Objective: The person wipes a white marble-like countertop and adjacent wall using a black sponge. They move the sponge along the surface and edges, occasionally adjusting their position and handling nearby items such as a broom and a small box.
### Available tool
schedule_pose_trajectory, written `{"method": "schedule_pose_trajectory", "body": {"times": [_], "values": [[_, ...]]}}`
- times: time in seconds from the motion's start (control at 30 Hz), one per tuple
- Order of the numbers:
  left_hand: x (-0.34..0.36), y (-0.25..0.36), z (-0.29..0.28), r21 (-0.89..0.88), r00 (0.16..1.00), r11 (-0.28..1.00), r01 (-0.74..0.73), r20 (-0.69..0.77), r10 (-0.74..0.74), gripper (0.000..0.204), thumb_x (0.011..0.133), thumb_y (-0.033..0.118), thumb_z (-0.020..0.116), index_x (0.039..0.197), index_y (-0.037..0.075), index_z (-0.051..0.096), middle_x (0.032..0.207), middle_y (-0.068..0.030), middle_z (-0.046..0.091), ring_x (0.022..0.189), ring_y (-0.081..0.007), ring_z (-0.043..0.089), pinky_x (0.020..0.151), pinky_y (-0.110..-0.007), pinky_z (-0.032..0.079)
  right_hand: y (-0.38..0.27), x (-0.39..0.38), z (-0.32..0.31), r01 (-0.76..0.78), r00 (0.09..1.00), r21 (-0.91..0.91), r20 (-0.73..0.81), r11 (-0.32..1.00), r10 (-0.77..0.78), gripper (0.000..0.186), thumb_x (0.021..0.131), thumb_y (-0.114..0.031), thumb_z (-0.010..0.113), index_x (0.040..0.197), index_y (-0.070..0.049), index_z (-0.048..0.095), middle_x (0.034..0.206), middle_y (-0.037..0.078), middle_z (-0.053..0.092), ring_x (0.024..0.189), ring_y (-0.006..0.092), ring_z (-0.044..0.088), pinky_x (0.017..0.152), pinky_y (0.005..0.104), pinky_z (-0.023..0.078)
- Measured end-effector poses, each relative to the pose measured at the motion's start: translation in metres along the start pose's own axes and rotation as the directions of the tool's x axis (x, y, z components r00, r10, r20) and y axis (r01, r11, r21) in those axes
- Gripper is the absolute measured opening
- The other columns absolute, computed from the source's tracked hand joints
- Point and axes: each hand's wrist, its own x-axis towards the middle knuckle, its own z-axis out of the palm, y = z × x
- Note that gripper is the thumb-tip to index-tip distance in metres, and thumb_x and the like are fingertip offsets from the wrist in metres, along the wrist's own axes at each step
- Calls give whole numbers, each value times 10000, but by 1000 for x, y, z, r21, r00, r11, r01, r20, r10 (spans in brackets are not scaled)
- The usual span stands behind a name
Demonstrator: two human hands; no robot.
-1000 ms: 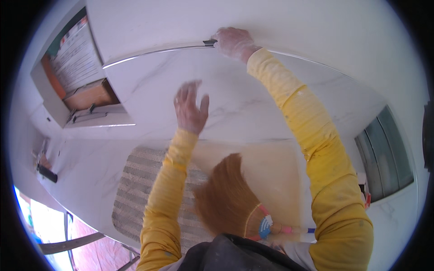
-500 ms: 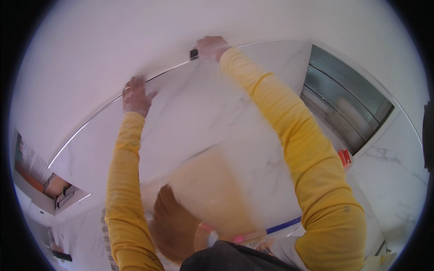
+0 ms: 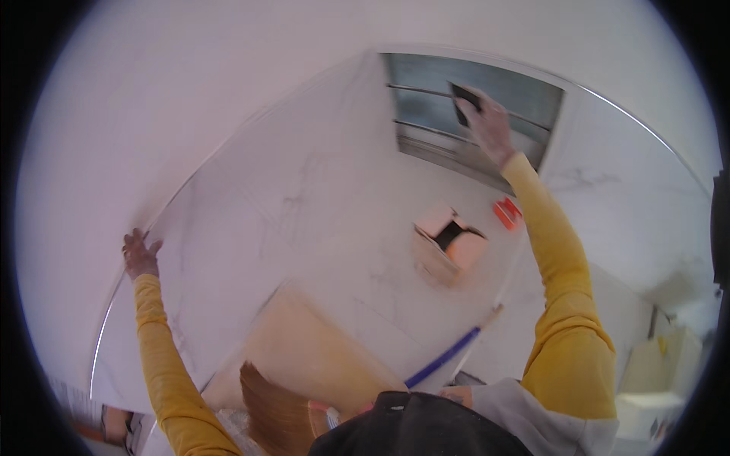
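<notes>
My left hand (image 3: 141,254), dusty and with its fingers apart, touches a thin metal trim (image 3: 169,204) where a white upper surface meets marbled white panels (image 3: 304,167), at the left of the view. My right hand (image 3: 490,125) is raised in front of a greyish glass window (image 3: 532,91) with dark horizontal bars, gripping a flat black blade-like tool (image 3: 460,102). The tool's exact kind cannot be told. Both arms are in yellow sleeves. The picture is somewhat blurred.
Below lie a straw broom (image 3: 270,406), a blue pole (image 3: 445,357) and a tan board (image 3: 304,342). An opened pinkish box (image 3: 464,254) and a red object (image 3: 508,213) sit near the window. A pale yellowish container (image 3: 658,361) stands at the lower right.
The view has swung toward the window. My right hand has come away from the trim and moved right with the black tool. My left hand, earlier raised off the trim, now touches it further left.
</notes>
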Motion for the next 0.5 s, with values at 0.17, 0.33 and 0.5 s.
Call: {"method": "schedule_pose_trajectory", "body": {"times": [0.17,0.33,0.5], "values": [[19,5,36,27,998,999,-22,-66,24,676,893,550,650,1443,226,429,1367,-88,479,1279,-341,499,999,-512,510,53,-222,-202,-461,725,650,-116,604,679,220,910,-131,710,1106,-35,681,1023,72,720,834,182,713,727,295,580],[21,-20,26,17,997,1000,-20,-77,21,644,900,650,572,1430,304,450,1412,-86,486,1299,-362,491,1032,-541,476,-18,-439,-338,-623,363,755,49,203,931,214,854,-89,706,1061,-72,652,945,37,695,825,187,701,771,347,594],[23,5,19,52,997,997,60,-43,-58,703,906,647,559,1461,229,448,1482,-75,476,1362,-351,456,1071,-523,437,-63,-554,-409,-581,212,799,-33,153,977,212,848,-60,656,1060,-62,646,929,59,691,813,209,704,751,368,605]]}}
